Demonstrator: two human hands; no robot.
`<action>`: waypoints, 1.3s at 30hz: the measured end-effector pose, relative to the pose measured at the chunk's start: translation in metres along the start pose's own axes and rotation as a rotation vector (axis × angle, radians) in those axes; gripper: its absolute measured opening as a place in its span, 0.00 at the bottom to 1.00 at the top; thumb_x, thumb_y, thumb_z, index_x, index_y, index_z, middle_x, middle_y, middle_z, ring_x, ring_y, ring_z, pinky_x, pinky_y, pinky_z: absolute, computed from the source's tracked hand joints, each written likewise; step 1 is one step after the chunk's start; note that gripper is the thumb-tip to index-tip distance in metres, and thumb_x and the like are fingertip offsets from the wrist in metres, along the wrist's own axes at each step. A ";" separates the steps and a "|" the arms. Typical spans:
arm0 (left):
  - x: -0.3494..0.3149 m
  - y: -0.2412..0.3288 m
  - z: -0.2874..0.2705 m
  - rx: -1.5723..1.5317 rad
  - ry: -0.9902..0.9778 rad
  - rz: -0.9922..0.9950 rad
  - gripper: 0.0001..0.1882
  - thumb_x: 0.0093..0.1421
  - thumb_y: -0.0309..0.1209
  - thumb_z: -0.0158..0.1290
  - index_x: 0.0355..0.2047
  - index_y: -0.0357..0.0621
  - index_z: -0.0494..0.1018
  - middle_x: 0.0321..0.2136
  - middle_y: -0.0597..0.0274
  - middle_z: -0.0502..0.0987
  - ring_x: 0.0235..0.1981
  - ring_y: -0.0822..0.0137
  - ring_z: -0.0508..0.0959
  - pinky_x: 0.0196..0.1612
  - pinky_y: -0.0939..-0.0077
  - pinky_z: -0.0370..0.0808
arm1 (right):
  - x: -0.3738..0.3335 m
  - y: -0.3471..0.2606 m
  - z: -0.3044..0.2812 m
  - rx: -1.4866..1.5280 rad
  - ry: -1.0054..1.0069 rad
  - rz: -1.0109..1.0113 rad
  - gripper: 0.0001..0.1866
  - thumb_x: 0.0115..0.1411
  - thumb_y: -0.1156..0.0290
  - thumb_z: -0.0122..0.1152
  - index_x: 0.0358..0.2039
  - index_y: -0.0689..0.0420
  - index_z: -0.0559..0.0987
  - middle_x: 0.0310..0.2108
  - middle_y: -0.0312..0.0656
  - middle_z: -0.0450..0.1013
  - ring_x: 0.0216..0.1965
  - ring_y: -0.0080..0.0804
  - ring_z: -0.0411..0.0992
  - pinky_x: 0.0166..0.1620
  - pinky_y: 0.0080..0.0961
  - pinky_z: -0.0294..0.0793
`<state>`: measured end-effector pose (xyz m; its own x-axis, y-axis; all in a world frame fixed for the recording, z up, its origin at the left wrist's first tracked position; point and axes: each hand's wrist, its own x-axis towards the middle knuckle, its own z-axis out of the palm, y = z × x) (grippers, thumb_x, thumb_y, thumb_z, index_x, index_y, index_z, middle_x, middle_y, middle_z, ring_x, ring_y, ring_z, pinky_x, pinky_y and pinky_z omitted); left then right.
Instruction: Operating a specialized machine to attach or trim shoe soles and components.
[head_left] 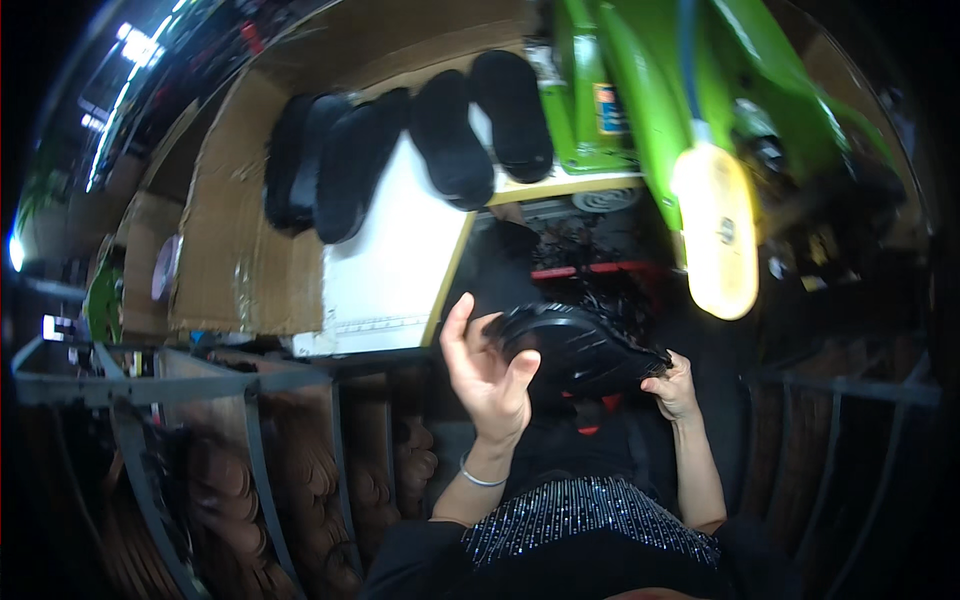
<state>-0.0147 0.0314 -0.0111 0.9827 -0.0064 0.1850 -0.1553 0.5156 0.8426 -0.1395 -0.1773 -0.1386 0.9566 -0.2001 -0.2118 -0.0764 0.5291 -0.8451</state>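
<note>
A dim workshop: a white desk [385,265] with cardboard walls [230,220] stood far left, a green machine [590,145] far right.
Nearer, at centre, was a glossy black, ridged shoe piece [575,350]; the right hand [675,388] pinched its right end, the left hand [490,380] spread at its left. Matte, rounded soles [360,165] lay on the desk.

I've got a green machine [590,150] up at the right, a pale yellow oval piece [718,240] before it; left, a brown cardboard box [225,260], then grey metal racking [150,389] lower down.
</note>
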 end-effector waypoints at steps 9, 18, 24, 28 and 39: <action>-0.043 -0.086 0.049 0.553 -0.229 0.001 0.11 0.59 0.25 0.54 0.42 0.34 0.71 0.37 0.67 0.69 0.35 0.77 0.66 0.42 0.84 0.66 | -0.070 0.044 -0.052 0.272 0.251 -0.070 0.22 0.46 0.78 0.71 0.44 0.62 0.76 0.43 0.40 0.75 0.45 0.27 0.72 0.52 0.26 0.69; -0.030 -0.065 0.087 0.120 -0.390 -0.231 0.30 0.51 0.28 0.63 0.52 0.34 0.62 0.38 0.58 0.74 0.41 0.70 0.75 0.47 0.77 0.71 | -0.079 0.046 -0.052 0.211 0.272 -0.018 0.15 0.45 0.79 0.71 0.35 0.62 0.80 0.38 0.37 0.77 0.41 0.22 0.73 0.48 0.22 0.71; 0.007 -0.046 0.055 0.445 -0.639 -0.370 0.19 0.46 0.23 0.64 0.38 0.35 0.72 0.30 0.64 0.75 0.30 0.76 0.73 0.36 0.83 0.71 | -0.082 -0.064 -0.083 -0.400 0.530 -0.344 0.23 0.35 0.83 0.72 0.36 0.63 0.74 0.33 0.37 0.74 0.37 0.24 0.72 0.42 0.20 0.73; -0.001 -0.059 0.066 0.015 -0.511 -0.282 0.15 0.51 0.17 0.58 0.41 0.33 0.71 0.32 0.64 0.76 0.30 0.75 0.74 0.35 0.83 0.71 | -0.052 -0.128 -0.099 -0.208 0.446 -0.530 0.36 0.42 0.75 0.73 0.51 0.64 0.65 0.47 0.44 0.68 0.46 0.30 0.69 0.50 0.24 0.69; 0.010 -0.069 0.071 0.135 -0.246 -0.041 0.11 0.50 0.24 0.60 0.34 0.34 0.71 0.29 0.63 0.72 0.30 0.73 0.71 0.38 0.81 0.68 | 0.020 -0.163 -0.070 0.014 0.441 -0.432 0.35 0.50 0.76 0.63 0.56 0.71 0.58 0.44 0.46 0.70 0.44 0.29 0.71 0.52 0.23 0.69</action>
<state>-0.0009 -0.0656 -0.0316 0.9369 -0.2413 0.2530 -0.1444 0.3919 0.9086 -0.1277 -0.3258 -0.0394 0.6935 -0.7194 -0.0375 0.2985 0.3344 -0.8939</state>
